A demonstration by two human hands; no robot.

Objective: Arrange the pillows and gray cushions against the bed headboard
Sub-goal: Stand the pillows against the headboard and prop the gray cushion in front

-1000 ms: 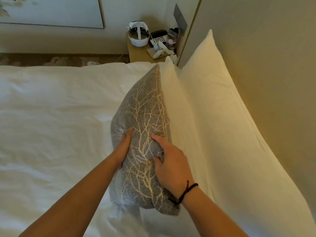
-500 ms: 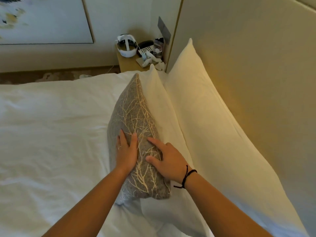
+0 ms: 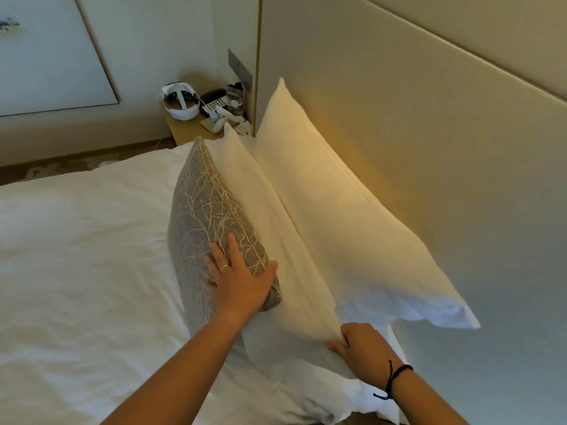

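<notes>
Standing on edge on the bed [image 3: 76, 256], the gray cushion [image 3: 202, 222] leans on the front pillow [image 3: 276, 240], itself propped on the back pillow [image 3: 346, 228] against the headboard [image 3: 429, 148]. Left hand [image 3: 239, 283] lies flat, fingers released, evidently steadying the cushion. Right hand [image 3: 362, 348] pinches the front pillow's near corner, seemingly to straighten it. A cluttered nightstand [image 3: 187, 130] stands beyond, clear of the work.
</notes>
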